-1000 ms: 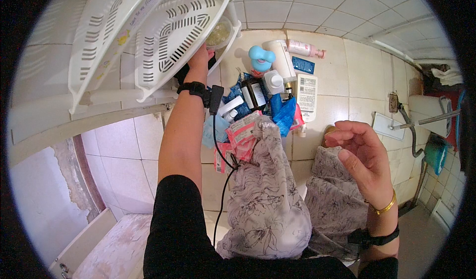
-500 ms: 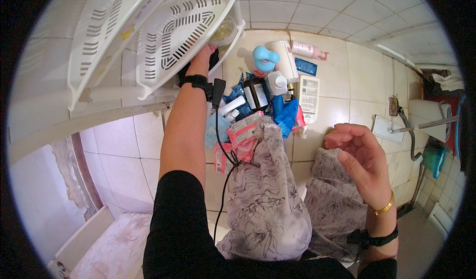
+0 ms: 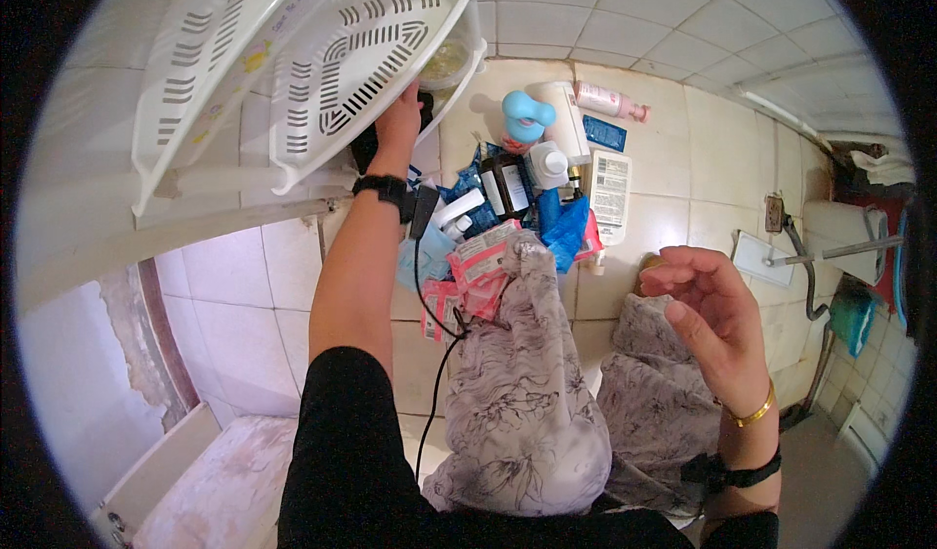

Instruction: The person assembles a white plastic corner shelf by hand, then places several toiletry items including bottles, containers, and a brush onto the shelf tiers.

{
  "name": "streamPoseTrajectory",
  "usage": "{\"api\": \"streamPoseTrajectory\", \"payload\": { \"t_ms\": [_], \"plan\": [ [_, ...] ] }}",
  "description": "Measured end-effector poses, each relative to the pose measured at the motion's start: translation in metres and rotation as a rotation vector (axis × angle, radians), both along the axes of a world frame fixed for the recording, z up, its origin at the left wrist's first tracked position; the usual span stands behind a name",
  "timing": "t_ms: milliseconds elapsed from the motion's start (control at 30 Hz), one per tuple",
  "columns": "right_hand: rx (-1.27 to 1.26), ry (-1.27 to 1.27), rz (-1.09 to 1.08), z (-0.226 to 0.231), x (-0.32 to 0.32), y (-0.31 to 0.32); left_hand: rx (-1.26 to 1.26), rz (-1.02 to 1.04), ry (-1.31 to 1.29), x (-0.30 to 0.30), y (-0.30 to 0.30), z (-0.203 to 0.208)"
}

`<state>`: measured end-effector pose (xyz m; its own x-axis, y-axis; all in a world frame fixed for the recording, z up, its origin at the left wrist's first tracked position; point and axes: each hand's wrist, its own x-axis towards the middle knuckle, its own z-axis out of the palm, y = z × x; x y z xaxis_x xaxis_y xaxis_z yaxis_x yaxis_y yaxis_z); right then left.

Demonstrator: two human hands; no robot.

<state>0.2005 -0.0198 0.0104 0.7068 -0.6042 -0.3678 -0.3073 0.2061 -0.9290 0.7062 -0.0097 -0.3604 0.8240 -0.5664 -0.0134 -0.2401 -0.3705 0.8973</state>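
My left hand (image 3: 400, 120) reaches in beneath the white slotted shelf (image 3: 342, 71), with its fingers mostly hidden by the shelf's edge. Against it lies something black (image 3: 366, 147) on the lower tier, and a round clear tub (image 3: 446, 65) stands just beyond. Whether the hand grips anything cannot be seen. Held above my right knee, my right hand (image 3: 711, 320) is empty, its fingers loosely curved and apart from the thumb. Between the shelf and my knees lies a pile with a dark brown bottle (image 3: 505, 186), a white bottle (image 3: 547, 165) and pink packets (image 3: 480, 254).
A blue-topped bottle (image 3: 525, 120), a large white container (image 3: 561, 120), a pink pump bottle (image 3: 610, 100), a blue sachet (image 3: 604, 133) and a flat white bottle (image 3: 610, 196) lie farther out on the tiles. A black cable (image 3: 422, 295) hangs from my left wrist. At right is a grey hose (image 3: 808, 276).
My left hand has shifted slightly within the shelf, and its wrist has moved a little left and nearer to me. The cable swung left with it. My right hand stays put.
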Motion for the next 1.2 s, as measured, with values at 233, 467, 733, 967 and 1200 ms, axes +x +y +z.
{"api": "streamPoseTrajectory", "payload": {
  "t_ms": [233, 467, 733, 967, 1200],
  "plan": [
    [0.011, 0.029, -0.015, -0.011, 0.008, 0.004, 0.215, -0.096, -0.251, -0.022, 0.065, -0.003],
    [0.004, 0.022, -0.005, -0.006, 0.012, 0.012, 0.135, -0.124, -0.288, -0.042, 0.179, 0.016],
    [0.022, -0.003, 0.01, -0.007, 0.02, 0.033, 0.514, -0.06, -0.331, -0.034, 0.309, -0.043],
    [0.017, 0.02, 0.003, -0.007, 0.022, 0.035, 0.79, -0.07, -0.43, -0.02, 0.336, -0.114],
    [0.011, 0.021, -0.003, -0.016, 0.023, 0.03, 0.861, -0.233, -0.475, -0.028, 0.318, -0.131]
  ]
}}
